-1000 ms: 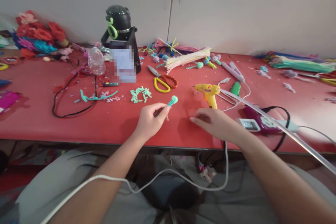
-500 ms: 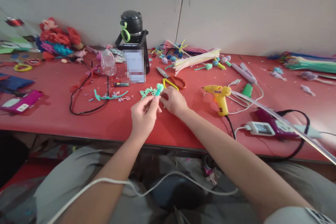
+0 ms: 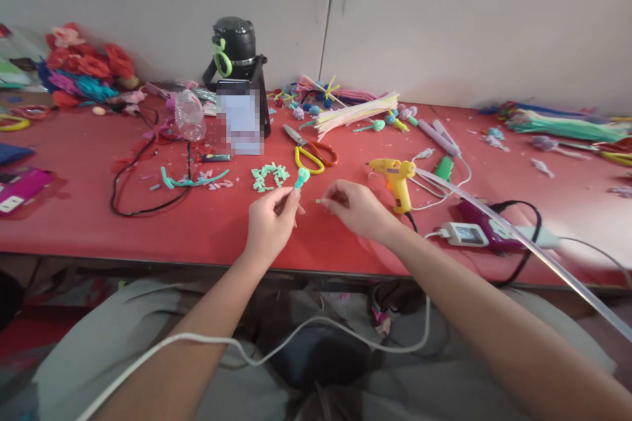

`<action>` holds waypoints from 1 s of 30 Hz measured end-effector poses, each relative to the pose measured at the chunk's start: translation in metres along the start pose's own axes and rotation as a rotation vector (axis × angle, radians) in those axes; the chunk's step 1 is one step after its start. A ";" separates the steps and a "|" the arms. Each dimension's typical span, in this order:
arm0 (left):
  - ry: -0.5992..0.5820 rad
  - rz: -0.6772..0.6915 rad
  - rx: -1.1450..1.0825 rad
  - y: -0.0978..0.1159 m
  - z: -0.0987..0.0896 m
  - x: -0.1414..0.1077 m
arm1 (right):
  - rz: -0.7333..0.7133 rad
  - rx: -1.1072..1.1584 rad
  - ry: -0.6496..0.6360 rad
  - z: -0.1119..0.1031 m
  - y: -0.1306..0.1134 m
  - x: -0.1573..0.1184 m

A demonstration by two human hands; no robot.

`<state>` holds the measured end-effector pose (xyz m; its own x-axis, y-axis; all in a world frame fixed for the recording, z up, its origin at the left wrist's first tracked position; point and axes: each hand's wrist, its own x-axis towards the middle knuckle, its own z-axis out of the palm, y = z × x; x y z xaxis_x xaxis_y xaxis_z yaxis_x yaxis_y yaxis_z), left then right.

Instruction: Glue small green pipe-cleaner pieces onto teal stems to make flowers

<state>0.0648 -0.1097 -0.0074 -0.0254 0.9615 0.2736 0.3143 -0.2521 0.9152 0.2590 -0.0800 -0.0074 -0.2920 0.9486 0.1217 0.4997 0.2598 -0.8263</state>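
Note:
My left hand (image 3: 269,218) pinches a small mint-green pipe-cleaner piece (image 3: 303,176), its fluffy rounded head standing above the thumb and fingertips. To its right, apart from it, my right hand (image 3: 355,205) pinches a tiny cut bit of pale green pipe cleaner (image 3: 318,201) between thumb and forefinger. Just beyond my left hand lies a loose pile of cut green pipe-cleaner bits (image 3: 270,177). Scissors (image 3: 310,148) with yellow and orange handles rest on the red table (image 3: 296,247), a little beyond both hands.
Right of my hands is a yellow hot glue gun (image 3: 395,177) with a clear glue stick (image 3: 523,247) trailing from it. A black bottle (image 3: 235,46) stands behind a phone (image 3: 241,118). Bundled pipe cleaners (image 3: 358,116) lie at the back. A black cord (image 3: 116,184) loops at left.
My right hand has drawn away to the right from the green piece, with a tiny bit between its fingertips. My left hand keeps hold of its piece. The view has shifted slightly right.

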 end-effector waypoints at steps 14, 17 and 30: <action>-0.124 -0.011 0.025 0.003 0.023 0.003 | 0.024 0.567 0.191 0.023 0.010 -0.019; -0.135 -0.007 0.060 0.002 0.023 0.003 | 0.022 0.594 0.221 0.023 0.012 -0.019; -0.197 -0.014 0.070 -0.002 0.023 0.004 | -0.041 0.472 0.096 0.012 0.007 -0.020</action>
<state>0.0857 -0.1028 -0.0153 0.1533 0.9694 0.1917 0.3804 -0.2370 0.8939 0.2591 -0.0994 -0.0223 -0.2162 0.9575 0.1911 0.0578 0.2079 -0.9764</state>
